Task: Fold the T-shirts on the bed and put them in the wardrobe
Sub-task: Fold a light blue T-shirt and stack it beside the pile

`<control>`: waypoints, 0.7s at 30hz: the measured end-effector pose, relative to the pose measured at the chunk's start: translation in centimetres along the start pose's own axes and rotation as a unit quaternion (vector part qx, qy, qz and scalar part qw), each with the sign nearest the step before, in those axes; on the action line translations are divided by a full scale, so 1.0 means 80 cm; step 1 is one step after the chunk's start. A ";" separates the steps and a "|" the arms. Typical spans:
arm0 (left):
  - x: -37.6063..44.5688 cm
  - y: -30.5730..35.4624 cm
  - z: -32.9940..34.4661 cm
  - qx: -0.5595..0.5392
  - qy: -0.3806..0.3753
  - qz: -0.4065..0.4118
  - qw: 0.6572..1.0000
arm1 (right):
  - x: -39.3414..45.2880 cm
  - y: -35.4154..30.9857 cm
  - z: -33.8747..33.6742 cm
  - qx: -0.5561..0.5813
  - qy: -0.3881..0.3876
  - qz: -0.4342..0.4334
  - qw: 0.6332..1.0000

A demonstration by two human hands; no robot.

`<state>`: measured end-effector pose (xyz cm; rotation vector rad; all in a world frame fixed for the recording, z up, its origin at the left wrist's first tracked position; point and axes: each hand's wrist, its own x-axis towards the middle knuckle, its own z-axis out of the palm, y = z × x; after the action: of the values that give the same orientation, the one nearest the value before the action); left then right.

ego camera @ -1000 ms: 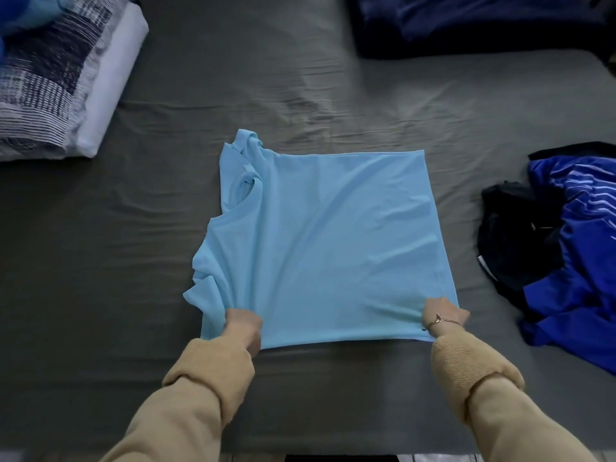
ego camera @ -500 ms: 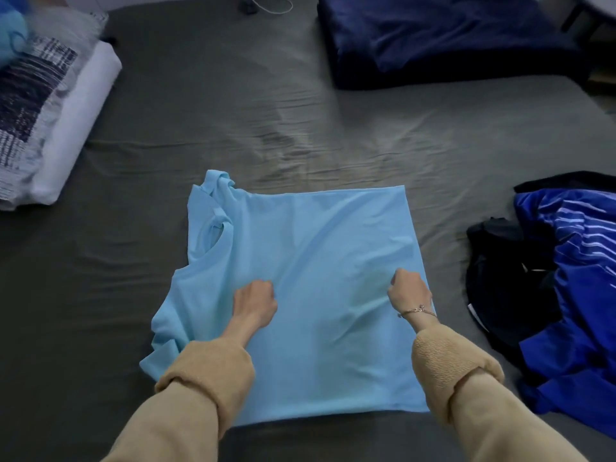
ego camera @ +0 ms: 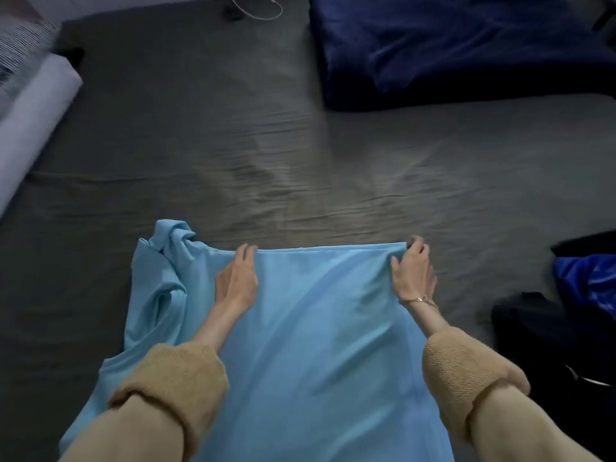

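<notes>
While a white rolled bolster [ego camera: 31, 111] lies at the far left of the grey bed sheet [ego camera: 233, 145], the light blue cotton T-shirt [ego camera: 316, 328] is spread flat near the bed's front edge. On its far edge the left hand [ego camera: 237, 278] rests with fingers nearly straight, and the right hand [ego camera: 413, 273] pinches the far corner. Folding seems midway; next, I judge, both hands must square this edge and smooth creases. Crumpled royal blue and black garments [ego camera: 566, 311] wait right.
</notes>
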<state>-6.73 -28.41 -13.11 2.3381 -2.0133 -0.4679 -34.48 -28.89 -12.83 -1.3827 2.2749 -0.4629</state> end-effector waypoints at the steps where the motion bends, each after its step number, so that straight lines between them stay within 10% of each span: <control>1: 0.013 0.002 0.001 0.017 -0.008 -0.002 1.000 | 0.012 -0.001 0.002 0.008 0.004 0.002 1.000; 21: -0.012 0.060 0.038 -0.055 0.121 -0.019 0.991 | -0.002 0.015 0.009 0.101 0.070 -0.071 0.990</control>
<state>-12.17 -27.75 -14.83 2.2476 -1.7903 -0.2721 -34.91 -28.26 -14.02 -1.4541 2.1739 -0.8380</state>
